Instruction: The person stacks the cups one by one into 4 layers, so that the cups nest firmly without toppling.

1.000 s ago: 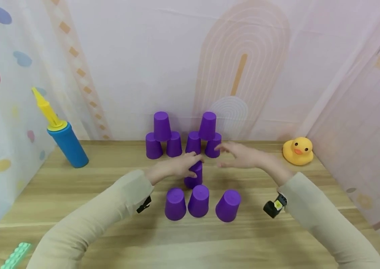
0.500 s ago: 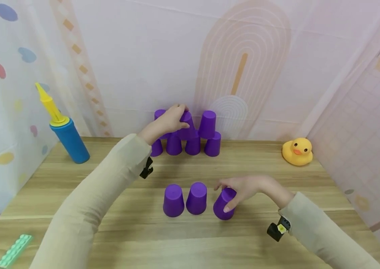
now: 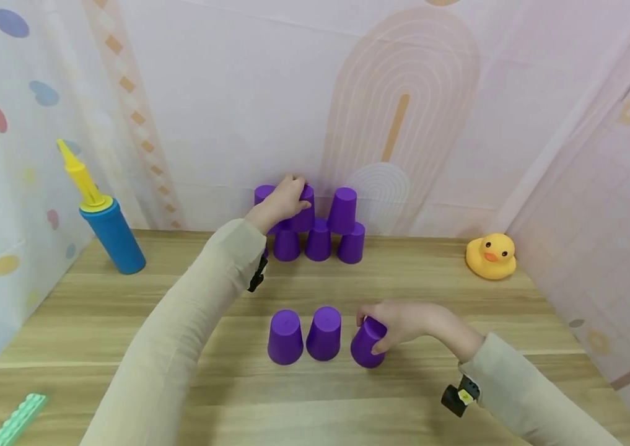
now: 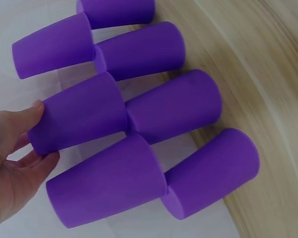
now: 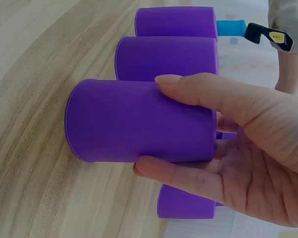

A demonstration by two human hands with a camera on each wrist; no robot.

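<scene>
Table (image 3: 459,384): wooden top bearing every item.
Back stack (image 3: 320,238): upturned purple cups by the wall, upper cups bridging the gaps below.
Front row (image 3: 303,337): three upturned cups side by side, nearer the person.
Left hand (image 3: 281,201): fingers curled round the middle upper cup (image 4: 79,116), seating it on the stack.
Right hand (image 3: 398,322): thumb and fingers clasp the right front cup (image 5: 139,121), tilted.

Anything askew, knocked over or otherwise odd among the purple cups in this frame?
One thing: the rightmost cup of the front row leans to the right in the right hand's grip, while its two neighbours stand straight. The back stack, where the left hand holds an upper cup, looks orderly. Nothing spilled or damaged.
</scene>
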